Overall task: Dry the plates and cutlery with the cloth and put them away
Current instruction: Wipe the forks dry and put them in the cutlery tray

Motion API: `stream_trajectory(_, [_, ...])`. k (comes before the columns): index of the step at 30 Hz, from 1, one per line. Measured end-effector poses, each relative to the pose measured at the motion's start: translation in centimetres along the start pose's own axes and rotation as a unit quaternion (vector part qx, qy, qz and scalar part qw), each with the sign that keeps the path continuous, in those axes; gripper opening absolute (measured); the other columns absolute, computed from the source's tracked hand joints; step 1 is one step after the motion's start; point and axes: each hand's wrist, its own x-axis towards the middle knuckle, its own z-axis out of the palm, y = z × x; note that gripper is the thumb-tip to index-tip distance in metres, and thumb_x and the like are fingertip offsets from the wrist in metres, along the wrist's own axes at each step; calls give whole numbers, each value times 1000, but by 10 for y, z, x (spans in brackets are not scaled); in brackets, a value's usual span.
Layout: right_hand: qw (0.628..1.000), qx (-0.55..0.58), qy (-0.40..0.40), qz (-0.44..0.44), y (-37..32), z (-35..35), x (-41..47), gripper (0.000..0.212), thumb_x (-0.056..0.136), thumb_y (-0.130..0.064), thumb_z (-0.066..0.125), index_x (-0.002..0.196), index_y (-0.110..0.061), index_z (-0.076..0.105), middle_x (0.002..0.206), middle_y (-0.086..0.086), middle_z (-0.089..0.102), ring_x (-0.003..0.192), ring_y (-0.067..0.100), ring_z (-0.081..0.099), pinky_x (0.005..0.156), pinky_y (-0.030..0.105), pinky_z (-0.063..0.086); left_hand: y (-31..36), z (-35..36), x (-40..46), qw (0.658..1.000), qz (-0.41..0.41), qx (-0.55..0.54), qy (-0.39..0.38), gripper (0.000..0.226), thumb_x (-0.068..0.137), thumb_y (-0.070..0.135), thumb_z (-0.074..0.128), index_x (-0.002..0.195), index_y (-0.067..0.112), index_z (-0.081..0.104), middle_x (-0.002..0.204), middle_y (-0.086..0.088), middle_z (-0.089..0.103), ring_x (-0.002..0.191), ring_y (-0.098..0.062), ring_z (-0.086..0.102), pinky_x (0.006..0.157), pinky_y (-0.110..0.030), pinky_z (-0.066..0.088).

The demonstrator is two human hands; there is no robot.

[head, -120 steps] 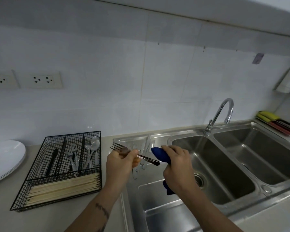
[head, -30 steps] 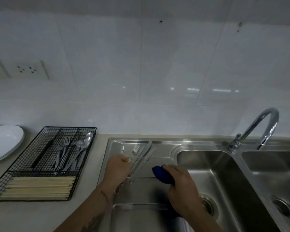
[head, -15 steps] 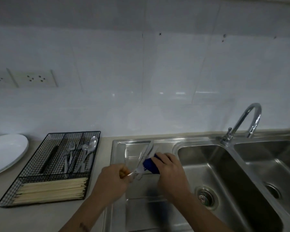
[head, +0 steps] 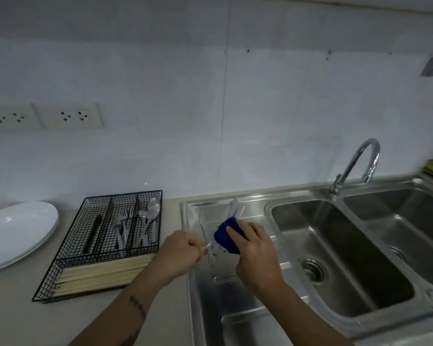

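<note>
White tiles back the pale surface [head: 15, 308], where dried plates [head: 15, 231] are stacked beside the wire tray [head: 60, 268] — the fork wiped seconds ago is gone from the hands. Now the left hand [head: 178, 255] pinches a fresh utensil [head: 208, 245] over the drainboard [head: 235, 320] while the right hand [head: 254, 248] wraps the blue cloth [head: 225, 236] round it — more cutlery [head: 231, 208] waits.

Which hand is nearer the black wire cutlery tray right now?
Left. The left hand is just right of the cutlery tray; the right hand is farther right, over the drainboard.
</note>
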Motion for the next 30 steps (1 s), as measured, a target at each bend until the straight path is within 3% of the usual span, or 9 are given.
stream_trajectory(4, [999,-16,1,-47,-14,-5,-5,78,51,-11,85,125,-17,61,129,6,59,115,28,54,94,40,50,-2,-5,-2,998,1,-57,-9,16,90,15,65,79,17,77,66,4,66,54,-7,54,52,-20,43])
stream_trajectory(9, [998,-22,16,55,7,-7,-6,70,51,-2,86,118,-15,66,116,4,65,100,25,58,82,39,55,-14,-6,-8,1000,16,-21,0,22,90,15,62,74,19,77,61,9,63,51,-4,51,53,-21,43])
stream_trajectory(13, [997,11,61,42,-6,-17,-5,72,56,4,83,123,-14,62,123,7,62,109,27,55,88,38,53,-17,-2,-5,999,1,-46,-15,22,92,16,61,81,27,78,62,10,65,56,-7,57,57,-25,48])
stream_trajectory(16, [999,-5,31,-13,-22,-13,-5,72,53,-2,84,122,-15,64,127,9,59,110,27,54,90,37,52,-10,2,-4,996,12,-77,-38,26,94,12,54,90,27,75,67,5,66,60,-9,59,60,-25,49])
stream_trajectory(20, [999,1,5,53,-14,-5,-7,76,50,-1,85,121,-17,65,123,7,61,106,28,56,84,39,55,-13,9,-4,998,17,-55,-9,20,95,25,60,80,24,74,73,2,69,67,-9,60,64,-25,46])
stream_trajectory(26, [989,45,64,128,-2,-20,-1,64,67,10,68,126,-15,61,123,5,60,111,25,50,91,35,48,-22,20,0,983,-32,-175,34,14,93,22,64,82,19,72,74,-3,67,70,-15,58,65,-28,44])
stream_trajectory(30, [988,69,54,128,-19,-28,6,60,72,7,62,126,-19,61,119,0,60,107,20,47,86,29,44,-15,24,10,956,-82,-270,84,10,88,4,62,80,9,64,75,-13,67,66,-25,65,67,-37,59])
